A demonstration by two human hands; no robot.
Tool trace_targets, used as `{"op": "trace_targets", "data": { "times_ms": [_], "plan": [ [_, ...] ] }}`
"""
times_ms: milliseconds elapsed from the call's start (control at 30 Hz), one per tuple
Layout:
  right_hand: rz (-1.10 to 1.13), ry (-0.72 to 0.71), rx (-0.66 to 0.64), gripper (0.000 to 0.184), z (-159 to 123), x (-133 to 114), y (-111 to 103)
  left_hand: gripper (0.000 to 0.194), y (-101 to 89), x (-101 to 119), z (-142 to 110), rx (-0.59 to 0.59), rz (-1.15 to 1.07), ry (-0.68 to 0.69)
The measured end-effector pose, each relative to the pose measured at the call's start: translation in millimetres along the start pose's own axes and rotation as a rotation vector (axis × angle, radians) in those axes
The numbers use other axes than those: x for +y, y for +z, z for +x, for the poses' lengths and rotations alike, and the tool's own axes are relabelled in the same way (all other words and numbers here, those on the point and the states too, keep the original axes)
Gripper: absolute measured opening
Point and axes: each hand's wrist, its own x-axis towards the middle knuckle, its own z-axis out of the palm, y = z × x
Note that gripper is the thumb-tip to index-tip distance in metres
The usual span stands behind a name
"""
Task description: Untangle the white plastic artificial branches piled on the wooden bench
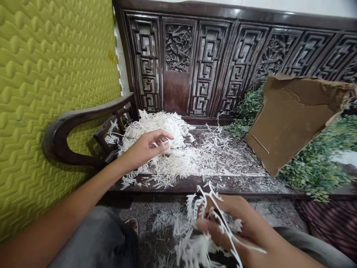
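The 2 hands are well apart. The right hand (248, 225) is closed around a bunch of white sprigs (192, 247), nearer the camera than the front edge of the surface (173, 190); stems stick out past its thumb and fingers, and blur hides how many there are. The left hand (139, 149) hangs over the pile of white sprigs (167, 121), fingers curled, with a gap before the thumb; white bits show in that gap, but I cannot tell whether it pinches any.

The work looks partway along, I judge: 1 bunch is in the right hand, while a big tangled pile remains on the left end of the surface, in no visible order. Loose scraps (231, 156) litter the middle.

For moving, the left side is tight: the curved armrest (95, 110) stands just beside the pile, with the yellow-green padded panel (55, 56) beyond it. The carved backrest (177, 93) closes off the rear. To the right, tilted cardboard (295, 115) and green foliage (318, 167) take up room. The easiest space seems to be above the scrap-strewn stretch between pile and cardboard, and over the front edge, though the person's legs (92, 238) hem in the right hand below.
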Motion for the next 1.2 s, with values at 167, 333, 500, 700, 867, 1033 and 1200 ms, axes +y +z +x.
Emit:
{"op": "trace_targets", "data": {
  "times_ms": [167,333,500,700,867,1033,1200],
  "plan": [
    [-0.031,0.025,0.036,0.022,15,-4,-4,0.034,12.9,12,-11,-0.243,0.065,-0.012],
    [-0.063,-0.017,0.102,0.019,19,-4,-3,0.032,25.6,52,-24,-0.607,-0.069,0.062],
    [-0.036,-0.033,0.115,0.019,22,-5,-2,0.046,38.3,61,-32,-0.579,-0.017,0.016],
    [0.080,0.143,0.193,0.025,22,1,-1,0.026,39.9,55,-26,-0.550,0.020,0.036],
    [0.311,0.228,0.070,0.029,25,-1,-3,0.023,37.6,57,-24,-0.491,0.008,0.056],
    [0.276,0.212,0.124,0.035,22,4,2,0.023,41.3,62,-28,-0.443,0.035,0.201],
    [0.196,0.142,0.017,0.035,19,2,-6,0.025,35.8,60,-26,-0.402,0.111,0.333]
  ]
}}
